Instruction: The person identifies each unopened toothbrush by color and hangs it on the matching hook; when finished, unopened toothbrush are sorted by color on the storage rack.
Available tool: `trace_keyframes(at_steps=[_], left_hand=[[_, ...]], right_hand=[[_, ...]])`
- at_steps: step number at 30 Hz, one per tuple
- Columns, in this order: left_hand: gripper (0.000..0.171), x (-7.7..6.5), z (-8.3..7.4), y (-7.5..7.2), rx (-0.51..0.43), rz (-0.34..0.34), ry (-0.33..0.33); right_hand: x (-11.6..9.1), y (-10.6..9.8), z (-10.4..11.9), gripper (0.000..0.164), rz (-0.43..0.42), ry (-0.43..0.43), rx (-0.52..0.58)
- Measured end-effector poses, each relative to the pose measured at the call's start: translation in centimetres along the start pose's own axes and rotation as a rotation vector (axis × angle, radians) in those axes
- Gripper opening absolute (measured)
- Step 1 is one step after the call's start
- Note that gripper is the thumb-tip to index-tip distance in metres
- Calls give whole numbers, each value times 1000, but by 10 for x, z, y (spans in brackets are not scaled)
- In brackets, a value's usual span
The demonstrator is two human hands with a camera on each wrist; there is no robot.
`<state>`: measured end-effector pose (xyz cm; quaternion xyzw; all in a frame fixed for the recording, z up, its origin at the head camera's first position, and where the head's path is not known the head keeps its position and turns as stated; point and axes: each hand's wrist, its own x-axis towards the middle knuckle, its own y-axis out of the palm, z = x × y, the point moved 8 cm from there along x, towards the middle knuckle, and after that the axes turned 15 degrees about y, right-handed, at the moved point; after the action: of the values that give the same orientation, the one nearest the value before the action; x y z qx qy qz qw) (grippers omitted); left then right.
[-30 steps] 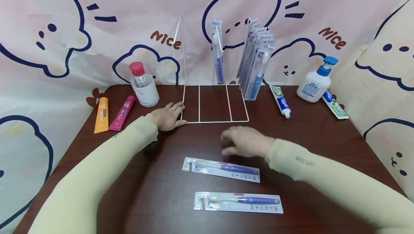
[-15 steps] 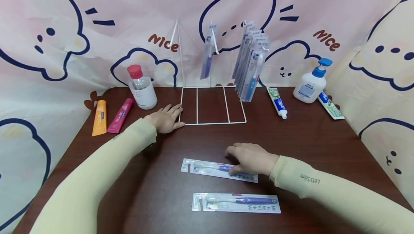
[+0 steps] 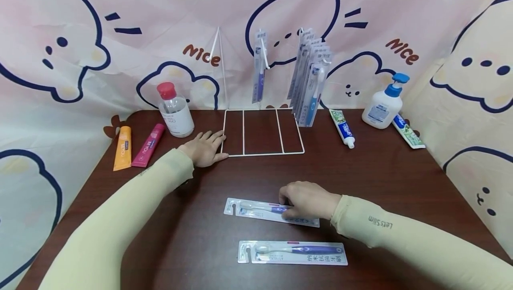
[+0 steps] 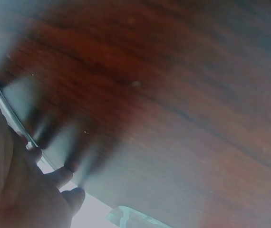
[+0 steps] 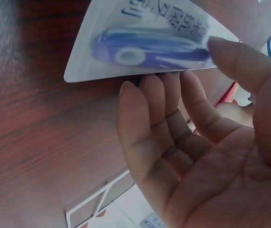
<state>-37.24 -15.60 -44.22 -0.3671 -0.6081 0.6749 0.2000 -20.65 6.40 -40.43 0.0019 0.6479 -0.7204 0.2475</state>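
Observation:
My right hand pinches a packaged purple toothbrush lying on the table, thumb on its face and fingers curled at the far edge. In the right wrist view the toothbrush pack shows its purple handle against the thumb. Nearer me lies a second packaged purple toothbrush, untouched. With fingers spread, my left hand rests at the left side of the white wire rack's base. One purple toothbrush pack hangs on the rack's middle hook. Several blue-handled packs fill the right hook.
An orange tube, a pink tube and a red-capped bottle stand or lie at the left. To the right are a toothpaste tube, a white pump bottle and another toothpaste tube. A printed cloth hangs behind.
My right hand has come down toward me onto the upper toothbrush pack and now pinches it. The hanging purple pack has swung slightly. My left hand stays at the rack.

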Motion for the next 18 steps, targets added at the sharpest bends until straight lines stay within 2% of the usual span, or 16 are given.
trace_keyframes(at_steps=[6, 11, 14, 18], left_hand=[[83, 2, 3, 1, 6, 13, -10], [84, 2, 3, 2, 11, 3, -3], [85, 2, 4, 2, 13, -6, 2], [85, 4, 4, 3, 17, -15, 14]], right_hand=[[-3, -1, 2, 35, -34, 31, -52], [-2, 1, 2, 35, 9, 49, -51], [-3, 0, 0, 35, 45, 48, -15], [-1, -15, -5, 35, 16, 25, 85]])
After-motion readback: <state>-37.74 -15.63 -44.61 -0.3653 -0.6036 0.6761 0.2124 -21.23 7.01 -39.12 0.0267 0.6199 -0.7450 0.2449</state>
